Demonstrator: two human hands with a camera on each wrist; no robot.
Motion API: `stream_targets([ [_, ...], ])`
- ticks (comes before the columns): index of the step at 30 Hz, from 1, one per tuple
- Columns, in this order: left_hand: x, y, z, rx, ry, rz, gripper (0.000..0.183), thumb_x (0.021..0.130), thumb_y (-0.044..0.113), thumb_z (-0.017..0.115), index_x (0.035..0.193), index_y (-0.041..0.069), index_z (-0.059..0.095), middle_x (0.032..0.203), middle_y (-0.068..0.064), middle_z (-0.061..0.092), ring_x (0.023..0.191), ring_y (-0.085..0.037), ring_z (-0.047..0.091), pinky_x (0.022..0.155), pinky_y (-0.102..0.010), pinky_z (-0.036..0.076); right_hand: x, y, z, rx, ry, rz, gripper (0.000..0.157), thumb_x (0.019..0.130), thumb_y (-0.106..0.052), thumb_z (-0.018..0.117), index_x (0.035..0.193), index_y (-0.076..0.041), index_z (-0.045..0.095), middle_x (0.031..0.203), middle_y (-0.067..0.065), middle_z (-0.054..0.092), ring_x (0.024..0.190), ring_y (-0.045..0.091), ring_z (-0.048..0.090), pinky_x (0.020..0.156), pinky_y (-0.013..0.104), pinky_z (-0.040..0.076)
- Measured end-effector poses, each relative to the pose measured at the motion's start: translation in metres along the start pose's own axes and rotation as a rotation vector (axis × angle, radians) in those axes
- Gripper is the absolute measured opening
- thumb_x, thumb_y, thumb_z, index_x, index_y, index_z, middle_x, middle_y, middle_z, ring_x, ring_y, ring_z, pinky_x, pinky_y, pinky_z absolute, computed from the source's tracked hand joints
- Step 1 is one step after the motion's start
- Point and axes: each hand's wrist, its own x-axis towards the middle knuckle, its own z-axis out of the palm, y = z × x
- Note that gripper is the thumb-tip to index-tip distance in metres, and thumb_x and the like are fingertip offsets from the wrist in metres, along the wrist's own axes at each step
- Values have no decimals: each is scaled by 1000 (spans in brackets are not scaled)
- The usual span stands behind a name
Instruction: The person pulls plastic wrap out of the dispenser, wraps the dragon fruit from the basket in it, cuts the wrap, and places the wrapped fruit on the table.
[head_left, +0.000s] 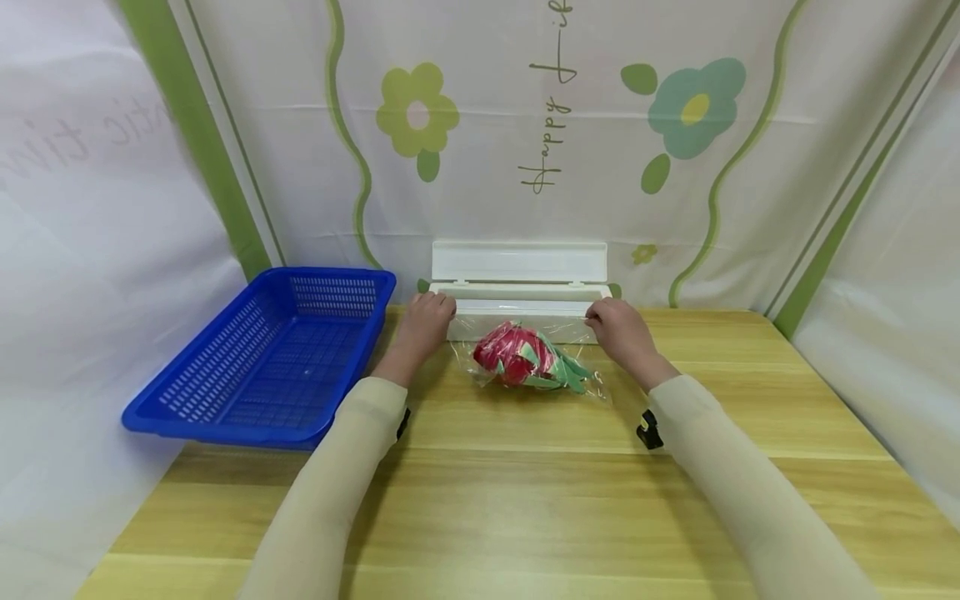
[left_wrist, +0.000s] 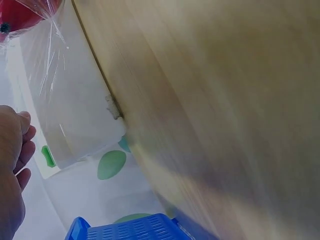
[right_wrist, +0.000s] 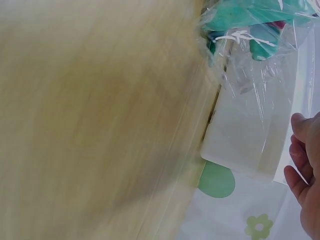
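Note:
In the head view a white lidded box (head_left: 525, 328), like a cling film dispenser, stands at the back of the table with its lid (head_left: 519, 261) raised. Clear plastic film (head_left: 596, 385) hangs down its front and covers a red dragon fruit with green scales (head_left: 517, 354), lying before the box. My left hand (head_left: 429, 321) pinches the film's edge at the box's left end, fingers curled. At the right end, my right hand (head_left: 622, 327) pinches the other side between thumb and fingers. Both wrist views show creased film running from the fruit up the box front.
A blue perforated basket (head_left: 258, 433) sits left of my left forearm. The wooden table (head_left: 525, 508) stretches toward me. Behind the box hangs a white curtain (head_left: 495, 167) with printed flowers, and cloth also lines both sides.

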Motion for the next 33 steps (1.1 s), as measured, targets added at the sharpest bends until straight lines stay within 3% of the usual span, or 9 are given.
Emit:
stream_targets([
  [7, -3, 5, -6, -7, 55, -2, 7, 90, 0, 65, 83, 2, 63, 75, -11, 62, 69, -27, 56, 63, -38, 45, -8, 1, -3, -1, -11, -12, 5, 90, -3, 68, 92, 1, 68, 87, 14, 66, 82, 32, 62, 78, 45, 51],
  [19, -11, 12, -16, -39, 87, -6, 9, 86, -4, 65, 79, 2, 63, 71, -10, 62, 67, -28, 58, 66, -41, 47, -18, -1, -8, 3, -25, -76, 4, 86, -1, 70, 89, 1, 69, 86, 13, 68, 80, 31, 64, 75, 45, 52],
  [27, -19, 16, -20, -24, 34, -32, 9, 85, -4, 65, 80, 3, 64, 73, -10, 63, 71, -29, 60, 66, -42, 47, -28, -8, -9, -5, -62, -132, 4, 84, 0, 72, 87, -1, 70, 85, 11, 68, 79, 29, 65, 73, 43, 54],
  [33, -24, 19, -21, -19, 33, -30, 9, 84, -5, 66, 82, 4, 66, 76, -9, 65, 71, -29, 60, 61, -39, 46, -34, -12, -7, -10, -80, -199, 5, 82, 1, 74, 85, -1, 70, 81, 9, 67, 76, 28, 64, 71, 42, 54],
])
